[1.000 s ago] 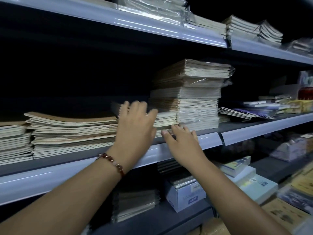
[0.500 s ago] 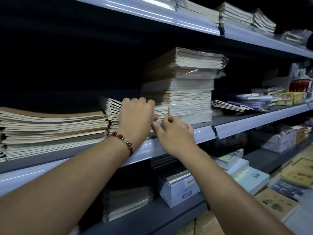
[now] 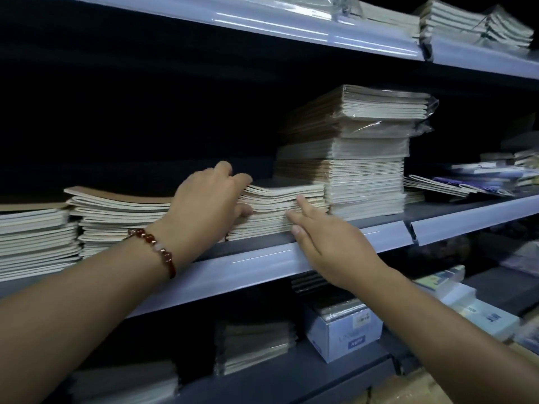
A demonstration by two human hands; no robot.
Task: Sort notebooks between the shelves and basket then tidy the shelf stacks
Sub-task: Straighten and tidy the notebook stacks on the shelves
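Observation:
A short stack of pale notebooks lies on the middle shelf, between a wider brown-covered stack and a tall stack partly wrapped in plastic. My left hand, with a bead bracelet at the wrist, grips the short stack's left end, fingers curled over the top and thumb against the front. My right hand has straight fingers touching the front edge of the same stack. The stack's left end is hidden behind my left hand.
Another notebook stack sits at the far left. The upper shelf carries more stacks and plastic packs. Loose booklets lie right of the tall stack. Below are a blue-white box, dark notebook piles and packaged goods.
My left hand has shifted from the front of the short stack to wrap round its left end. My right hand's fingers have straightened against the stack's front.

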